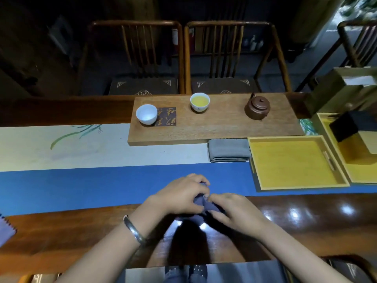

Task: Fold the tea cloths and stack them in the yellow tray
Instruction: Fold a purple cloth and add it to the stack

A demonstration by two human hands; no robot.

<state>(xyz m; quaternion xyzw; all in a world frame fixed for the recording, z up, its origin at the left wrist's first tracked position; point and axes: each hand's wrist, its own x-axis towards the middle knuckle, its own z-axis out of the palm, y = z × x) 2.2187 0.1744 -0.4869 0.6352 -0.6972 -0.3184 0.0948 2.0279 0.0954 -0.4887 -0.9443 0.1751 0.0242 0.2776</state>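
Bunching a dark purple-grey tea cloth (201,203) between both hands at the near table edge, so folding is mid-step, not finished. Left hand (179,194) has fingers curled over the cloth's top, pinching it; right hand (234,211) grips the other side, fingers curled round the fabric. Cloth mostly hidden under the hands, shape of the fold cannot be told.

Forward and right of the hands sits a folded grey tea cloth (229,150), neat stack of layers, lying just beside the shallow yellow wooden tray (293,185) but not in it. Tray interior shows no cloth, so nothing stacked yet.

Judgement: one cloth looks folded, one in hand, both still to go into the tray. Cannot tell if more cloths remain.

Beyond the hands: long wooden tea board (224,129) with brown clay teapot (257,107).
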